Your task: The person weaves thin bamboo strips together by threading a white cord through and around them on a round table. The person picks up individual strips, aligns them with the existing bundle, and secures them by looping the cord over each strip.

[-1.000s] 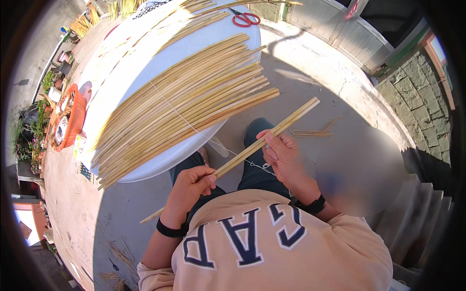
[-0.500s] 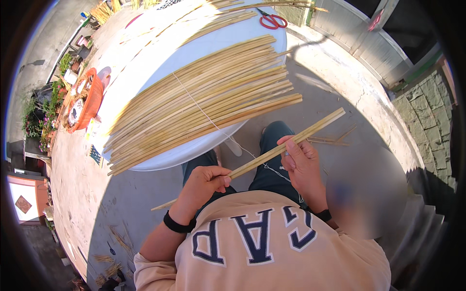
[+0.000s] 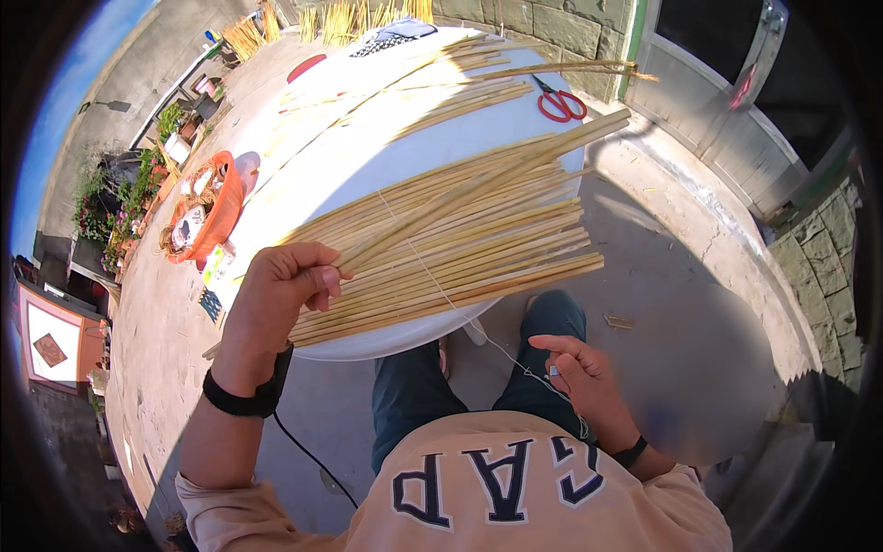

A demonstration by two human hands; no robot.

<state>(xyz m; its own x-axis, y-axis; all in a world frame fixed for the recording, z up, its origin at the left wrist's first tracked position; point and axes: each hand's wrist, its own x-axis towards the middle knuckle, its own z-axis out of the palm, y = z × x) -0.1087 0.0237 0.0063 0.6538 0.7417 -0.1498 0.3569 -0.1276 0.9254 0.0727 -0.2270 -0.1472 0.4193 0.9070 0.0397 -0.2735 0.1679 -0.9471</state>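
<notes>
My left hand is raised over the near left of the table, thumb and fingers closed on a pair of pale reed stalks. The stalks slant up to the right, above a row of similar stalks laid side by side on the round white table. A thin white string crosses that row and trails off the table's near edge towards my lap. Over my right thigh is my right hand, with the index finger stretched out and the other fingers loosely bent. The string passes close by it; no stalk is in it.
Red-handled scissors lie at the table's far right, near more loose stalks. An orange basket with bits in it stands at the left. Stalk scraps lie on the floor. A black cable hangs from my left wrist.
My left hand has carried the stalks up and left, over the table. My right hand has let go of them and dropped lower. The view has tilted towards the table's far side.
</notes>
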